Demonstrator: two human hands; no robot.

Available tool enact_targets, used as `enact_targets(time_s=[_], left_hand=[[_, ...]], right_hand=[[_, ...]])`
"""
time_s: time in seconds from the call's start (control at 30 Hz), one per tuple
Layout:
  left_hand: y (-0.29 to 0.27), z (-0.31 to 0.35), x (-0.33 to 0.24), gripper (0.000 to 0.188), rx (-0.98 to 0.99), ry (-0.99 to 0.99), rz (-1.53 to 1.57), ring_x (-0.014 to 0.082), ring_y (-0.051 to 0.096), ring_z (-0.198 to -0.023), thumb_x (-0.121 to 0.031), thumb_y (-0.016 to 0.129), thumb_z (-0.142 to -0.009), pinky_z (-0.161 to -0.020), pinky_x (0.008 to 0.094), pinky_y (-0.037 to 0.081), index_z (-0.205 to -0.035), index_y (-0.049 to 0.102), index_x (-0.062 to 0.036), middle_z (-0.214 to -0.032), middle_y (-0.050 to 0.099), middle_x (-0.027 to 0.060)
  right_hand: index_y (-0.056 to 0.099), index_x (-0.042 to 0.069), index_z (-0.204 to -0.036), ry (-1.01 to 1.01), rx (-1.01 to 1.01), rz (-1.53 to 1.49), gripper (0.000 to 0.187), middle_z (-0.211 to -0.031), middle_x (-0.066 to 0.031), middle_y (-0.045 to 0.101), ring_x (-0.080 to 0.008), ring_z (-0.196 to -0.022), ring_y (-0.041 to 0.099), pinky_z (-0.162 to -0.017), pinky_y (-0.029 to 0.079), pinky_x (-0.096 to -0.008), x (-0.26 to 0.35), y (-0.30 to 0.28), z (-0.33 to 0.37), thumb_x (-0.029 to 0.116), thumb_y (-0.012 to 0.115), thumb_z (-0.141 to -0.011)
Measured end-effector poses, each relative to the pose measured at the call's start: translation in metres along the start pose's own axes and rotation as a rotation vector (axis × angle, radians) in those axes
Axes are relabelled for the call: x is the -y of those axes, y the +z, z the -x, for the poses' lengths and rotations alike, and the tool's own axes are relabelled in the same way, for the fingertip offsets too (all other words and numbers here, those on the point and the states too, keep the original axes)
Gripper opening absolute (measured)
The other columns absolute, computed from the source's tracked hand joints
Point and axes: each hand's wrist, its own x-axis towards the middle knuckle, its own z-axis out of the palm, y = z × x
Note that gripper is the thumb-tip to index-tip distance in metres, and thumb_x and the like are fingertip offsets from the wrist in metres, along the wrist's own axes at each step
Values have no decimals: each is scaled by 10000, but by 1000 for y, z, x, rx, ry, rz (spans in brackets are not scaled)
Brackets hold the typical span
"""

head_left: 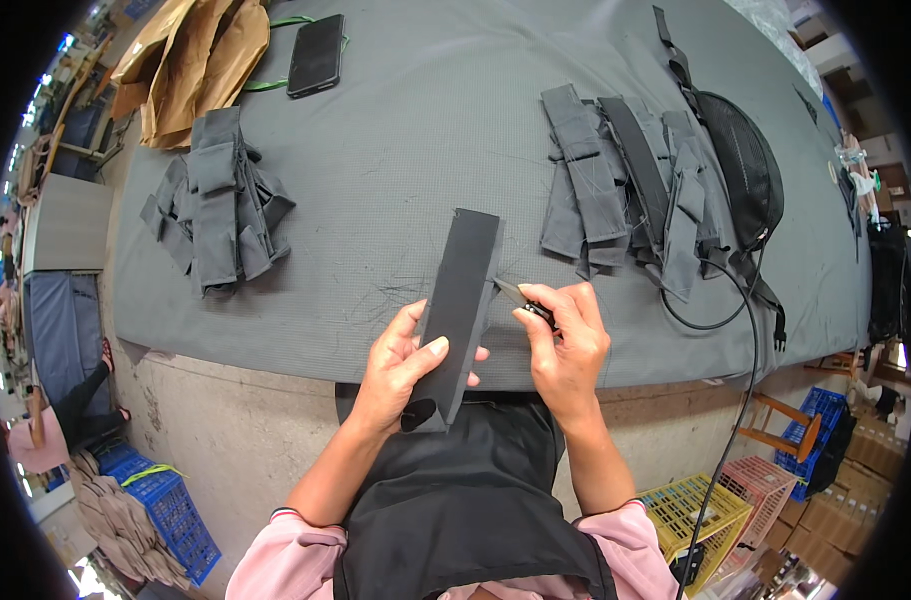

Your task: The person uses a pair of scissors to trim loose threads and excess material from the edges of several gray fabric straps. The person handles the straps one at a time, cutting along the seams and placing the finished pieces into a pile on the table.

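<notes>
My left hand (pixel 401 370) grips a long dark grey fabric strip (pixel 458 290) near its lower end, thumb on top and fingertips showing past its right edge. The strip slants up and away over the table edge. In my right hand (pixel 569 345) is a small pair of thread snips (pixel 538 308), pinched between thumb and fingers. Their pointed blades reach toward the strip's right edge; whether they touch it I cannot tell. A pile of similar grey strips (pixel 216 215) lies to the left, and another pile (pixel 596 185) to the right.
Grey cloth covers the table (pixel 376 170), with loose thread bits near my hands. A phone (pixel 317 56) and brown paper bag (pixel 201 70) sit far left. A black pouch (pixel 741 170) with straps and a black cable (pixel 751 370) lie right. Crates (pixel 701 510) stand on the floor.
</notes>
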Motion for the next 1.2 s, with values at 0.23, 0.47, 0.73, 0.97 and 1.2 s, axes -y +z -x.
enact_targets(time_s=[0.23,0.47,0.73,0.97,1.2], left_hand=[[11,5,-1,525,95,-56,-34,305,635,-965,-157,526,-934,-754,395,572,-1374,284,-6,-1199,526,191],[0,-2,16,685,425,-137,389,316,627,-910,-476,466,-922,-741,431,560,-1406,218,-59,-1118,514,215],[-1,0,19,556,172,-171,420,269,620,-829,-416,381,-972,-731,368,534,-1379,266,-55,-1110,535,214],[2,3,15,498,181,-144,431,253,624,-823,-317,397,-983,-734,343,530,-1374,277,-33,-1024,578,179],[3,3,15,528,163,-143,385,234,628,-829,-319,456,-968,-725,329,538,-1368,285,-19,-1025,579,170]], right_hand=[[597,24,-973,634,158,-856,190,-802,19,520,-43,-679,491,-574,388,-176,11,4,-19,68,686,-812],[596,27,-915,750,267,-1066,95,-755,10,539,-41,-643,472,-522,371,-193,4,6,-2,69,643,-844],[605,31,-1004,2,126,-114,268,-834,-81,528,-153,-650,532,-534,456,-247,8,-14,15,-2,660,-744],[661,54,-929,-81,175,-78,228,-754,-46,537,-156,-596,513,-491,407,-277,8,-15,21,2,694,-709],[667,53,-924,-66,138,-100,247,-747,-53,538,-193,-595,529,-528,424,-296,11,-18,19,8,709,-685]])
